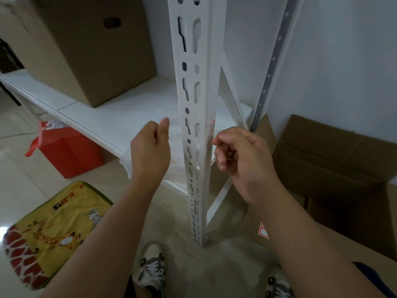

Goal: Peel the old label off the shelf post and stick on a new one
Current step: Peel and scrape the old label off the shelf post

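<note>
**Two hands raised at the shelf post, label on its right face**

The white slotted shelf post [193, 117] is seen upright in the middle of the view, its foot standing on the grey floor. A small label [212, 127] with red marks is stuck on the right face of the post, just above the level of the hands.

The left hand [150, 151] is held just left of the post, not touching it. Its fingers are curled into the palm and the thumb is raised upward. A thin transparent piece seems to be kept in this hand, but it is blurred, so it cannot be told with certainty what is held.

The right hand [242, 155] is held just right of the post, below the label. Its fingers are curled, and the fingertips reach close to the post edge. Whether something is pinched between them cannot be told.

A large cardboard box [86, 50] is placed on the white shelf board [129, 117]. A red bag [71, 151] and a yellow mat [53, 229] with a giraffe picture are seen on the floor at the left. Open cardboard boxes [333, 164] are lying at the right.
</note>
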Demonstrator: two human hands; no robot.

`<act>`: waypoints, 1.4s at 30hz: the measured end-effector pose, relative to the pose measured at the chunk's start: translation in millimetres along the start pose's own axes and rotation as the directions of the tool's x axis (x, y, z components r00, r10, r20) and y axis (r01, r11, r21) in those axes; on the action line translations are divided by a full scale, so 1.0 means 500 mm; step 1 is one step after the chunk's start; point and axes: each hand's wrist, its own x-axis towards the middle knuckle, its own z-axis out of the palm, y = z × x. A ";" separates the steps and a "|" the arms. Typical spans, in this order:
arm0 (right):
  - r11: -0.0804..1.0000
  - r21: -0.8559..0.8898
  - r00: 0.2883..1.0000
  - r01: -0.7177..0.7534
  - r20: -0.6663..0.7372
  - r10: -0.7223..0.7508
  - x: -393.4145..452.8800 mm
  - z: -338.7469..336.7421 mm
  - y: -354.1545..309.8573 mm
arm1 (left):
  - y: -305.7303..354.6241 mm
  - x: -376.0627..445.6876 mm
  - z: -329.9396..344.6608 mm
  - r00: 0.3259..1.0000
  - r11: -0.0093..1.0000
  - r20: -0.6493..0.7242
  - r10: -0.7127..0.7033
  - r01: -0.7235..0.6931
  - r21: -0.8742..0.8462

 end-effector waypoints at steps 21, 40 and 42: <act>0.993 -0.073 0.995 0.095 -0.027 -0.097 0.012 0.008 0.006 | -0.009 0.016 0.027 0.978 0.965 0.143 -0.150 0.176 -0.195; 0.996 -0.032 0.995 0.088 0.045 -0.086 0.024 0.011 -0.004 | 0.076 -0.059 0.038 0.933 0.811 0.316 0.172 0.048 -0.583; 0.996 -0.023 0.995 0.090 0.049 -0.089 0.025 0.011 -0.004 | 0.075 -0.058 0.040 0.933 0.804 0.317 0.170 0.054 -0.591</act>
